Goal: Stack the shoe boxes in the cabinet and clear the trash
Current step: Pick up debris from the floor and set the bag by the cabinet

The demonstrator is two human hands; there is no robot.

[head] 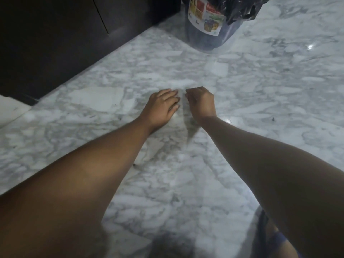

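1. Left hand [162, 105] lay flat on the marble floor [260, 101], fingers [174, 98] straight and together.
2. Right hand [202, 102] just beside it at 3 o'clock, fingers curled under; whether pinching anything could not be told.
3. Dark trash bin [210, 28] with black liner stood at 12 o'clock.
4. Dark cabinet [55, 34] at 10 o'clock, doors closed.

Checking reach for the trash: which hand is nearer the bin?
Right hand, below the bin and slightly left; left hand lies farther left. Neither touches it.
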